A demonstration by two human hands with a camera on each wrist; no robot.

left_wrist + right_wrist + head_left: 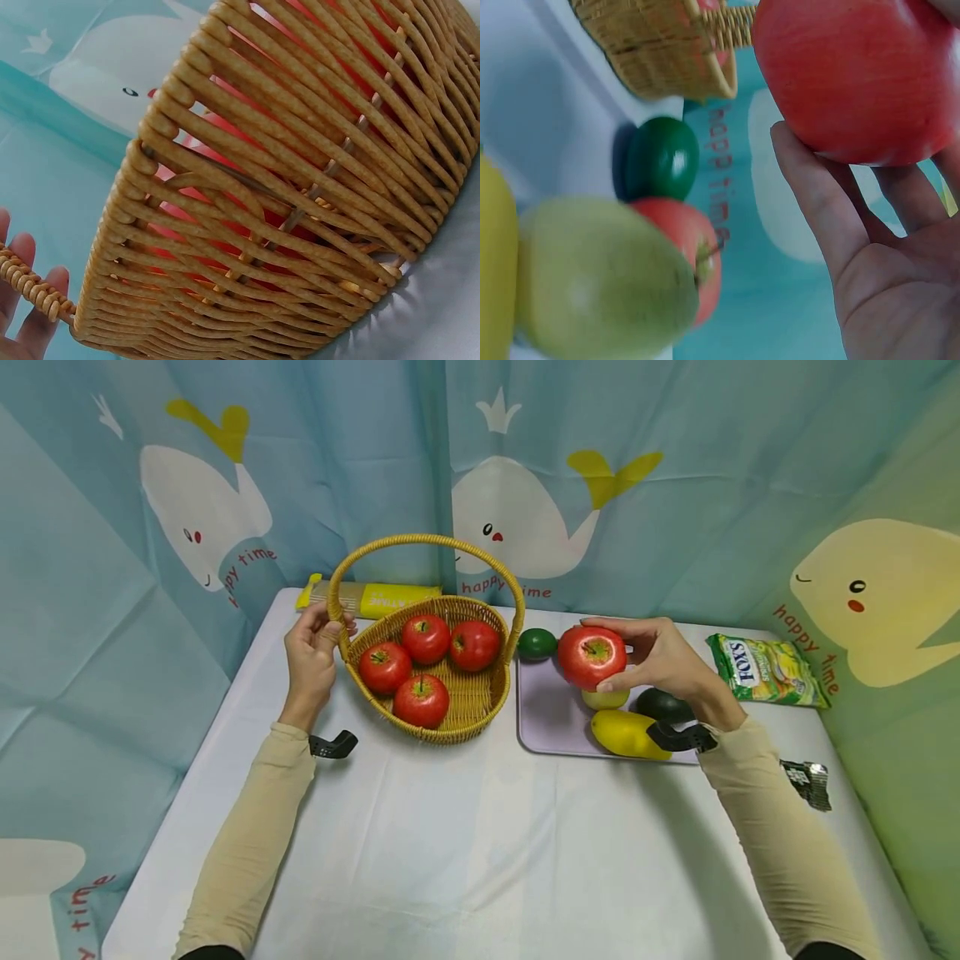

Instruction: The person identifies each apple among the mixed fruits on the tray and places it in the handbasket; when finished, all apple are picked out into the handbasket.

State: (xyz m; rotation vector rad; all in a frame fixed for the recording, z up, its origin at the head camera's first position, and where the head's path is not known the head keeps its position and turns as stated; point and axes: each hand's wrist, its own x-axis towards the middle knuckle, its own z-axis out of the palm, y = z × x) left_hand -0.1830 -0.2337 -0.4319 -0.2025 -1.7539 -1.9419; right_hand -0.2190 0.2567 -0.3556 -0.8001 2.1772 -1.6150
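At the left side of a yellow wicker basket, my left hand grips the foot of its arched handle. Several red apples lie inside the basket, and the left wrist view shows their red through the weave. My right hand holds another red apple above the lilac tray, thumb and fingers around it. Under that apple are a pale green fruit and a red apple, the latter hidden in the head view. A dark green fruit sits by the tray's left end.
A yellow mango and a blackish avocado lie on the tray, partly behind my right wrist. A yellow packet lies behind the basket. A green Fox's bag and a small black wrapper lie at the right. Curtains enclose the table.
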